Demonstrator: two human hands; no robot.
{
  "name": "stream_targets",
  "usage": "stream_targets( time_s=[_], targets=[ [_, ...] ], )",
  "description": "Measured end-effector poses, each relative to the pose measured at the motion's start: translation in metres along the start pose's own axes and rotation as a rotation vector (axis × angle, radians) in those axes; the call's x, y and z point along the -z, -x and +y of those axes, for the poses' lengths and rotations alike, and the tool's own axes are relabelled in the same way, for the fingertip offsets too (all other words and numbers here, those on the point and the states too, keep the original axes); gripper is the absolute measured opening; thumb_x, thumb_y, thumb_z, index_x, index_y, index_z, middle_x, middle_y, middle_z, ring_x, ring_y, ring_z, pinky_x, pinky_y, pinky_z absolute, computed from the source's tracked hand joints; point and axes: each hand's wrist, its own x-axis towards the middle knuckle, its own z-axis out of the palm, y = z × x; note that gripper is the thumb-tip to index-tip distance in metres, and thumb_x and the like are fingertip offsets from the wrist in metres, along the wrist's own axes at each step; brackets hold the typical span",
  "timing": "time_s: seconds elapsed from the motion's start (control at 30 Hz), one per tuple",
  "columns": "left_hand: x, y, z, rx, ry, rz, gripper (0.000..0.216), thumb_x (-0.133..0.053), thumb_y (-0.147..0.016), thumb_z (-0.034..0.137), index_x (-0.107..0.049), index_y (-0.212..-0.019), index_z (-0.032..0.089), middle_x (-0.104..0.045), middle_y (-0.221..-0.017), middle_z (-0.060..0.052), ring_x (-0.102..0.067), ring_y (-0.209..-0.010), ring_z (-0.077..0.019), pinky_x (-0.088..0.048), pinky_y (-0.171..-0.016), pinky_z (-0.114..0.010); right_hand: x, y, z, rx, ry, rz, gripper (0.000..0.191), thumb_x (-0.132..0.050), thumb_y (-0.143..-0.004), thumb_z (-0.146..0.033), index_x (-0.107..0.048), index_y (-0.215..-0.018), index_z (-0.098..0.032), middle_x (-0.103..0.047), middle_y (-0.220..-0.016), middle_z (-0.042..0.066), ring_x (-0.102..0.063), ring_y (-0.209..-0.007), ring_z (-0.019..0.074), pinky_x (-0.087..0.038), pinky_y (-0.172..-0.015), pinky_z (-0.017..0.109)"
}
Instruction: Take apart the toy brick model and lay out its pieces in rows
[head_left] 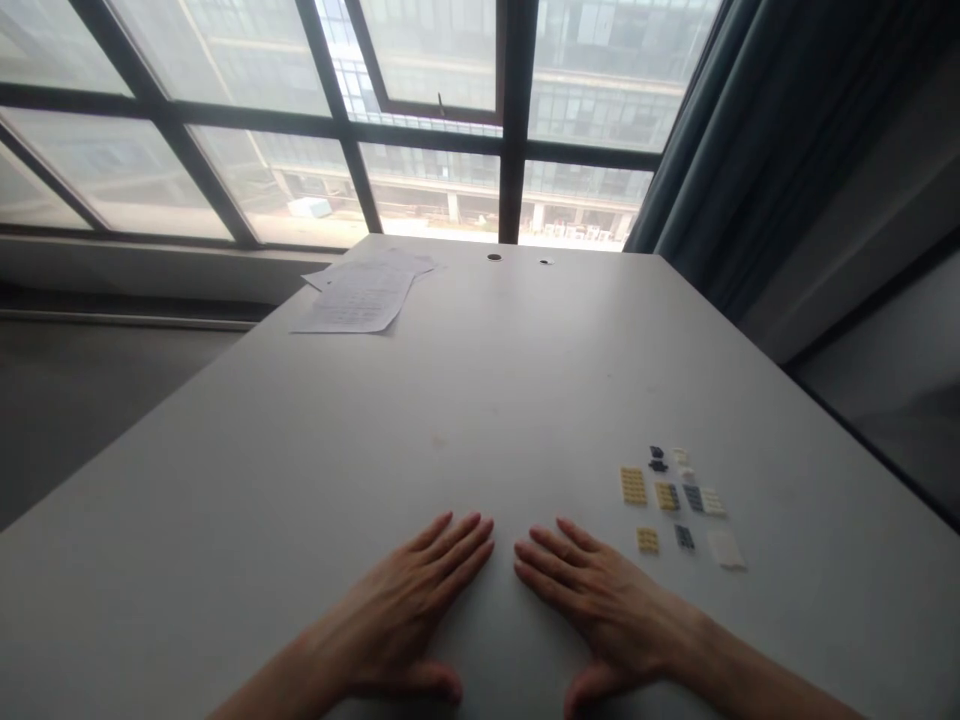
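Note:
Palm down on the white table (480, 400), my left hand (412, 605) lies flat with its fingers stretched out and holds nothing. My right hand (592, 600) rests flat in the same way, its fingertips a short gap from those of the left. Just beyond and right of it lie small toy building bricks: a larger yellow plate (633, 485), a smaller yellow plate (647, 540), a dark grey plate (684, 537) and a smooth white tile (726, 549). Yellow bricks (664, 496), white bricks (712, 501) and small black pieces (657, 458) lie among them.
Printed paper sheets (360, 295) lie at the table's far left corner. Two round holes, one of them here (494, 257), sit near the far edge. Large windows (442, 180) rise behind the table, and a dark curtain (720, 150) hangs at the right.

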Motion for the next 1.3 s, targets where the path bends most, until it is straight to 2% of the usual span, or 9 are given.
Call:
stream_targets(
  time_s=[0.23,0.33,0.5,0.6,0.73,0.87,1.0,1.17,1.3],
  targets=[
    [-0.002,0.002,0.0,0.005,-0.008,-0.014,0.101,-0.051,-0.078,0.069,0.003,-0.15,0.023,-0.01,-0.156,-0.008,-0.015,-0.143,-0.032,-0.011,-0.118,-0.051,0.001,0.001,0.0,0.019,0.058,0.02,0.097,-0.048,-0.08,-0.07,-0.009,-0.151,-0.016,-0.021,-0.155,0.01,-0.017,-0.143,0.029,-0.005,-0.118,0.047],
    [-0.003,0.002,0.001,0.024,-0.039,0.007,0.1,-0.048,-0.078,0.072,0.002,-0.15,0.023,-0.01,-0.156,-0.008,-0.015,-0.143,-0.0316,-0.011,-0.118,-0.051,-0.009,0.009,0.003,0.019,0.257,0.178,0.09,-0.046,-0.083,-0.068,-0.014,-0.151,-0.019,-0.021,-0.156,0.007,-0.016,-0.143,0.0284,-0.005,-0.118,0.047],
    [-0.007,-0.005,0.007,0.084,-0.084,0.071,0.092,-0.044,-0.083,0.068,0.001,-0.15,0.025,-0.009,-0.157,-0.009,-0.013,-0.143,-0.0334,-0.013,-0.117,-0.055,-0.032,0.063,0.02,-0.487,0.57,0.717,0.106,-0.052,-0.071,-0.077,-0.008,-0.152,-0.025,-0.003,-0.158,0.011,-0.008,-0.142,0.0432,-0.006,-0.11,0.067],
    [-0.01,-0.022,0.01,0.079,-0.088,0.101,0.092,-0.044,-0.082,0.07,-0.001,-0.15,0.027,-0.007,-0.157,-0.01,-0.011,-0.143,-0.0359,-0.013,-0.115,-0.059,-0.039,0.101,0.045,-0.806,0.572,0.723,0.11,-0.047,-0.069,-0.082,-0.005,-0.152,-0.024,-0.006,-0.157,0.016,-0.007,-0.14,0.0471,-0.011,-0.103,0.073],
    [-0.011,-0.054,0.009,0.064,-0.08,0.126,0.105,-0.046,-0.072,0.08,-0.002,-0.15,0.026,-0.002,-0.157,-0.013,-0.007,-0.143,-0.0387,-0.012,-0.114,-0.061,-0.028,0.115,0.094,-0.823,0.476,0.544,0.112,-0.048,-0.065,-0.084,-0.009,-0.151,-0.024,-0.012,-0.156,0.018,-0.012,-0.14,0.0446,-0.023,-0.101,0.07],
    [-0.011,-0.077,0.0,0.132,-0.096,0.194,0.118,-0.052,-0.064,0.083,0.0,-0.151,0.021,-0.004,-0.157,-0.016,-0.007,-0.143,-0.0385,-0.013,-0.114,-0.059,0.003,0.069,0.119,-0.605,0.352,0.343,0.115,-0.054,-0.057,-0.086,-0.025,-0.149,-0.023,-0.023,-0.154,0.018,-0.018,-0.141,0.0404,-0.018,-0.109,0.062],
    [-0.012,-0.073,-0.018,0.26,-0.131,0.276,0.127,-0.057,-0.058,0.083,0.001,-0.15,0.017,-0.008,-0.156,-0.019,-0.009,-0.143,-0.0376,-0.017,-0.114,-0.056,0.027,-0.015,0.103,-0.326,0.227,0.256,0.107,-0.055,-0.059,-0.084,-0.032,-0.146,-0.025,-0.03,-0.152,0.014,-0.02,-0.141,0.036,-0.012,-0.114,0.056],
    [-0.011,-0.04,-0.053,0.426,-0.229,0.401,0.124,-0.055,-0.063,0.081,0.001,-0.15,0.013,-0.018,-0.154,-0.022,-0.016,-0.142,-0.0354,-0.02,-0.114,-0.053,0.027,-0.121,0.069,-0.078,0.08,0.345,0.099,-0.063,-0.071,-0.068,-0.025,-0.148,-0.017,-0.031,-0.15,0.018,-0.027,-0.139,0.0307,-0.018,-0.115,0.049],
    [-0.006,-0.005,-0.084,0.602,-0.302,0.439,0.112,-0.053,-0.07,0.076,-0.006,-0.15,0.011,-0.026,-0.151,-0.021,-0.021,-0.141,-0.0338,-0.023,-0.113,-0.051,0.024,-0.171,0.059,-0.019,-0.079,0.47,0.09,-0.063,-0.08,-0.056,-0.022,-0.148,-0.013,-0.031,-0.15,0.017,-0.029,-0.139,0.0235,-0.028,-0.113,0.037]
  ],
)
